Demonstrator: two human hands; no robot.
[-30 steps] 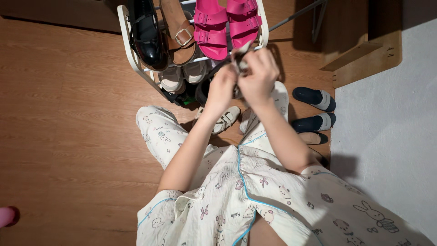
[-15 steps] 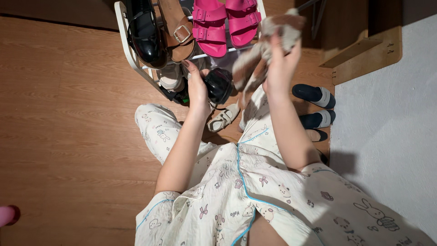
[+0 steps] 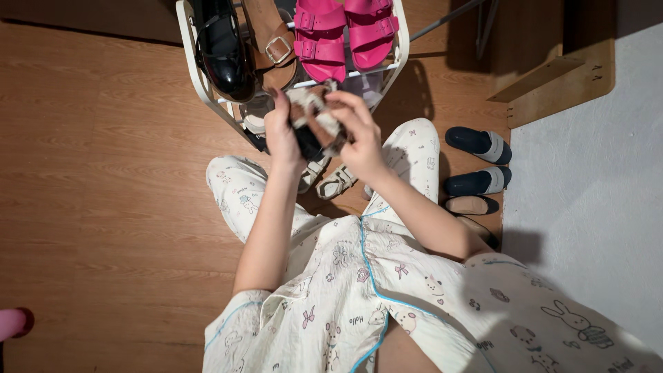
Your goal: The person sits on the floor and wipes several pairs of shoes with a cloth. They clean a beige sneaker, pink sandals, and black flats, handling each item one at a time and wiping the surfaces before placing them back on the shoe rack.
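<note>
Wood floor (image 3: 103, 173) under me, and I'm crouched at the white shoe rack (image 3: 197, 76). On its top tier sit a glossy black shoe (image 3: 222, 48), a brown buckled sandal (image 3: 271, 41) and a pair of pink sandals (image 3: 345, 34). To my right, two navy slippers (image 3: 476, 162) lie by the wall. Both my hands meet just in front of the rack: left hand (image 3: 283, 135) and right hand (image 3: 356, 135) are each closed around a small beige-and-black shoe (image 3: 314, 121), held up between them.
</note>
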